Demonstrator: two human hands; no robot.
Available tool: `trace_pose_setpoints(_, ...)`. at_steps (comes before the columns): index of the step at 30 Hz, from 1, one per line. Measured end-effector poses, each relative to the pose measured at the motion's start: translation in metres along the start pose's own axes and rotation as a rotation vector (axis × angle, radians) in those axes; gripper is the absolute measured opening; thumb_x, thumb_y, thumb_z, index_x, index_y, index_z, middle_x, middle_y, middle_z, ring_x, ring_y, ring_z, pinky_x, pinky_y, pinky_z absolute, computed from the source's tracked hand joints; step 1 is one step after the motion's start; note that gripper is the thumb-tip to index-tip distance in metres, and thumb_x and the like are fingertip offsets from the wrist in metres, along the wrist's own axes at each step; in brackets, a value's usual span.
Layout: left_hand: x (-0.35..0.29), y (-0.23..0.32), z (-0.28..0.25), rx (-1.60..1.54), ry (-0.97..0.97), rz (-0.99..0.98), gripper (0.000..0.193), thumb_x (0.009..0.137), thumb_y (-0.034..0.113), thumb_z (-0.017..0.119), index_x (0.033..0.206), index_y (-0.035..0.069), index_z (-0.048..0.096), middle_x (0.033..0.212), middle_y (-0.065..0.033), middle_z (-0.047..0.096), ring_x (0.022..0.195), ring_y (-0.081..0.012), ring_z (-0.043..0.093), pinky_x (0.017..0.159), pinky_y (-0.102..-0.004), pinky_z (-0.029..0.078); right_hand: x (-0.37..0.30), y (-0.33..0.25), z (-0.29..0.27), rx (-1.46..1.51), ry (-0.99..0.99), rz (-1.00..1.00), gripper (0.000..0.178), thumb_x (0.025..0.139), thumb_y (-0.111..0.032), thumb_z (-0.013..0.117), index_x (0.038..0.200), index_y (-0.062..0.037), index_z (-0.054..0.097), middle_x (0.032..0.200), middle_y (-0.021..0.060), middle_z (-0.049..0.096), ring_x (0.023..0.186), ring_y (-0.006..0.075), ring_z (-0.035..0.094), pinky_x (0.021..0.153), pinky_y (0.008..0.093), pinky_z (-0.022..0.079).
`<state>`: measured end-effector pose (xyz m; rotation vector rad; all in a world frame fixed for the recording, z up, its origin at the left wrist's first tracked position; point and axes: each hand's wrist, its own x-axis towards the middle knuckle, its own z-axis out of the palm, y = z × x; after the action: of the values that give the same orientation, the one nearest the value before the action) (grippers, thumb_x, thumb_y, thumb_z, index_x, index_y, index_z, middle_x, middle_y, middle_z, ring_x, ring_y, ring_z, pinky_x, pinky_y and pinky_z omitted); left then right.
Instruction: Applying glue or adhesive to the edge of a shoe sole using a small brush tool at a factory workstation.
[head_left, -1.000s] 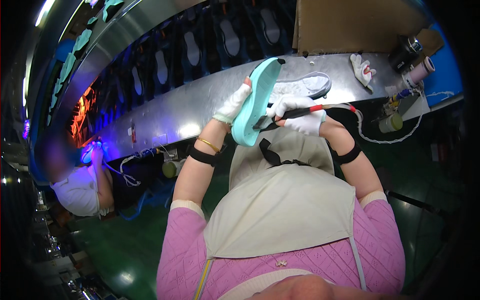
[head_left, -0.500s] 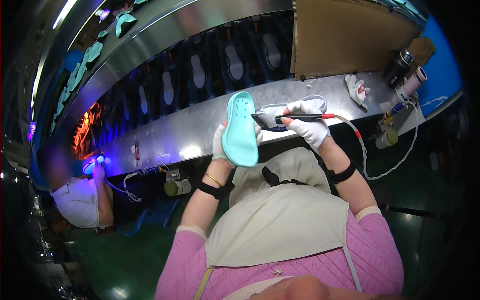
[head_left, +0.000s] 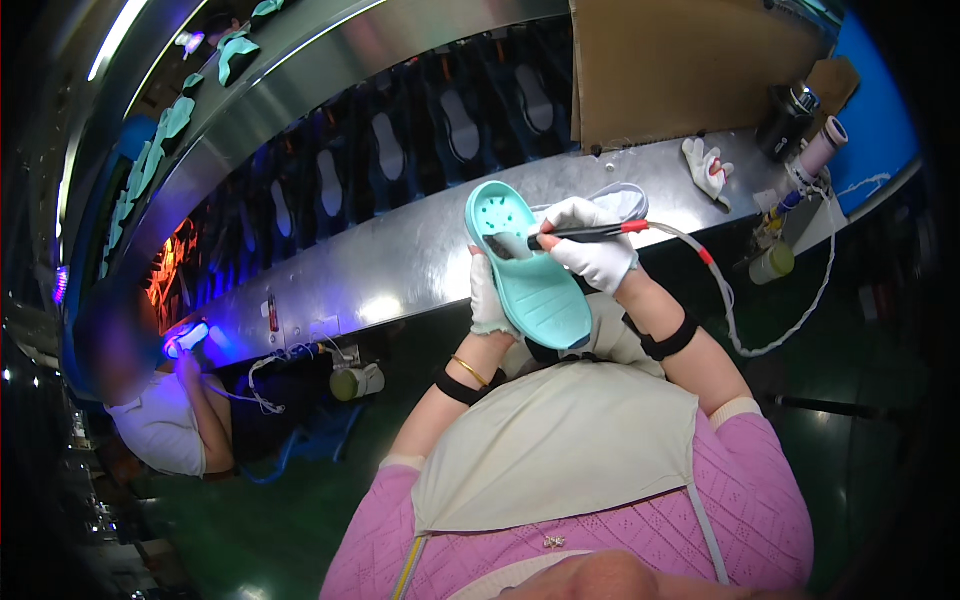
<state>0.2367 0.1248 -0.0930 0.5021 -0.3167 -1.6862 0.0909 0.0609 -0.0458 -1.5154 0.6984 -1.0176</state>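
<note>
A turquoise shoe sole lies slantwise in my left hand, its holed end away from me. That hand wears a white glove with bare fingertips and is closed around the sole's left edge. My right hand, gloved the same way, pinches a black-handled brush with a red band. The brush tip is at the sole's upper half; whether it touches the surface is hard to tell. A white tube runs from the handle's end. Partly hidden behind my right hand, a grey-white shoe rests on the bench.
The metal bench runs across in front of me. Beyond it are several dark holders with grey soles. A cardboard sheet, a white glove and a black flask are at right. A co-worker sits at left.
My left hand has moved right and tilted the sole, its near end swinging to the right. The brush tip has gone from beside the sole's edge to over its surface.
</note>
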Motion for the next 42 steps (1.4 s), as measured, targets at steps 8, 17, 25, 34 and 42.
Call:
trace_pose_setpoints(8, 0.018, 0.01, -0.013, 0.001, 0.03, 0.18, 0.07, 0.088, 0.061, 0.032, 0.13, 0.005, 0.039, 0.122, -0.0164, 0.052, 0.108, -0.0289, 0.053, 0.096, -0.0405, 0.042, -0.004, -0.004, 0.014, -0.27, -0.147, -0.332, 0.016, 0.073, 0.001, 0.067, 0.086, -0.0029, 0.058, 0.087, 0.0075, 0.063, 0.083, 0.0137, 0.061, 0.076, 0.025, 0.048)
trace_pose_setpoints(17, 0.028, 0.024, -0.023, -0.003, 0.081, 0.202, 0.073, 0.087, 0.062, 0.031, 0.132, 0.006, 0.037, 0.126, -0.0177, 0.049, 0.112, -0.0325, 0.05, 0.097, -0.0447, 0.041, -0.013, 0.009, 0.009, -0.162, -0.224, -0.232, 0.013, 0.078, -0.002, 0.066, 0.089, -0.0025, 0.06, 0.09, 0.0048, 0.064, 0.083, 0.0095, 0.059, 0.079, 0.0258, 0.048)
trace_pose_setpoints(25, 0.031, 0.035, -0.024, -0.081, -0.039, 0.17, 0.084, 0.078, 0.072, 0.041, 0.124, 0.002, 0.045, 0.115, -0.015, 0.054, 0.107, -0.0315, 0.052, 0.096, -0.0462, 0.041, -0.024, 0.018, 0.01, 0.068, -0.22, 0.013, 0.014, 0.078, 0.001, 0.066, 0.09, -0.002, 0.058, 0.096, 0.0065, 0.063, 0.092, 0.0101, 0.059, 0.083, 0.0257, 0.047)
trace_pose_setpoints(34, 0.014, 0.024, 0.004, -0.23, -0.031, 0.117, 0.081, 0.081, 0.066, 0.041, 0.138, 0.008, 0.032, 0.136, -0.0169, 0.039, 0.122, -0.0354, 0.04, 0.104, -0.0482, 0.032, -0.009, 0.002, -0.008, 0.184, 0.023, 0.096, 0.009, 0.08, -0.005, 0.066, 0.087, -0.0017, 0.062, 0.09, 0.005, 0.063, 0.081, 0.0103, 0.058, 0.075, 0.0256, 0.048)
trace_pose_setpoints(42, 0.02, 0.02, 0.005, -0.21, -0.249, 0.131, 0.077, 0.083, 0.064, 0.039, 0.138, 0.01, 0.032, 0.137, -0.0167, 0.037, 0.126, -0.0396, 0.034, 0.105, -0.0532, 0.029, -0.029, 0.006, 0.013, 0.131, -0.155, -0.077, 0.013, 0.078, -0.003, 0.069, 0.087, -0.0015, 0.06, 0.091, 0.0054, 0.064, 0.084, 0.0113, 0.06, 0.077, 0.0251, 0.048)
